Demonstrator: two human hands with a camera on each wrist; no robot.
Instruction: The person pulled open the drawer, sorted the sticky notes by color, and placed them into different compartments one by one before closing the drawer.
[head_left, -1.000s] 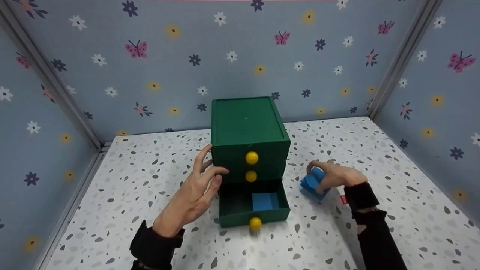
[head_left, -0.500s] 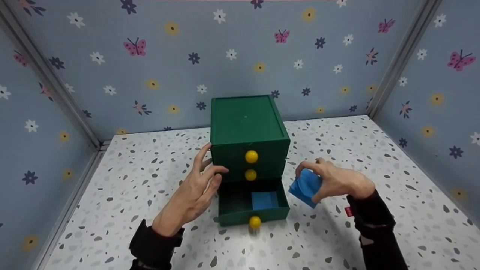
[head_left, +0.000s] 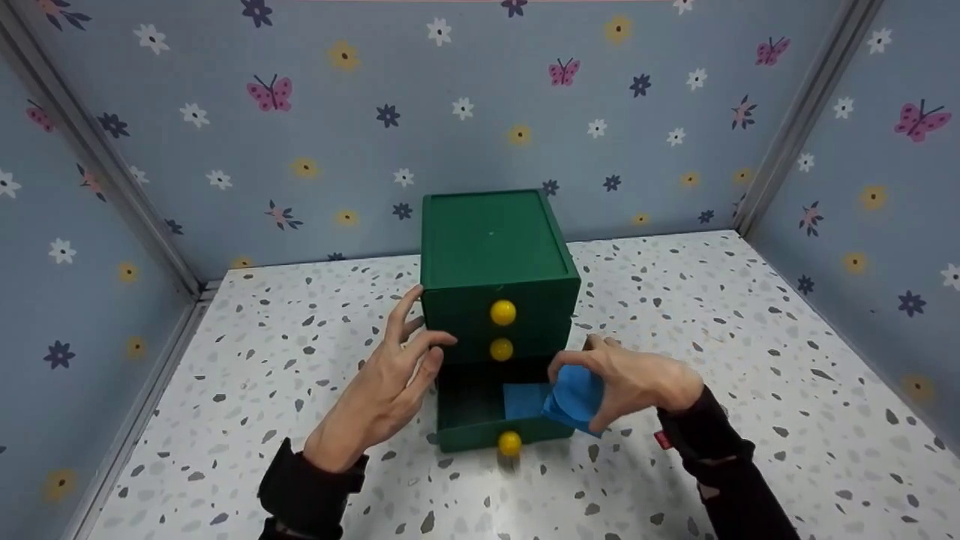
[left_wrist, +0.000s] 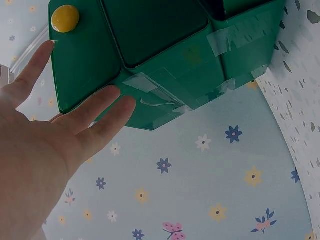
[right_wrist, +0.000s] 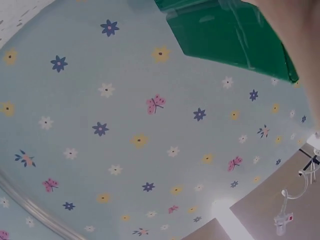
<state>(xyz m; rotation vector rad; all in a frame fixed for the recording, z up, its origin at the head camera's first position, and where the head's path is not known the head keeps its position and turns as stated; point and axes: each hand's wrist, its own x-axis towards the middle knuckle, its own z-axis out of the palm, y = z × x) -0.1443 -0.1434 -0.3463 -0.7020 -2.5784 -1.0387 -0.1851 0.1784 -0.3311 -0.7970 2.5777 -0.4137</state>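
Observation:
A green drawer unit [head_left: 491,240] with yellow knobs stands upright on the speckled table. Its bottom drawer [head_left: 469,437] is pulled out, and a blue square-faced piece [head_left: 523,401] lies inside on the right. My left hand [head_left: 382,390] has its fingers spread against the unit's left front edge; in the left wrist view its fingertips rest along the taped green side [left_wrist: 165,40]. My right hand [head_left: 637,379] pinches a blue block [head_left: 577,396] with a rounded part, between thumb and fingers. The block overlaps the drawer's right front corner in the head view.
Two more drawers, with yellow knobs [head_left: 503,312], are closed above the pulled-out one. Flower-patterned panels [head_left: 337,135] rise behind and on both sides of the white speckled table [head_left: 337,322]. A red tag [head_left: 663,439] shows at the right sleeve.
My right hand has lifted the blue block from the table right of the unit and carried it left to the open drawer's right corner. The left hand has stayed in place.

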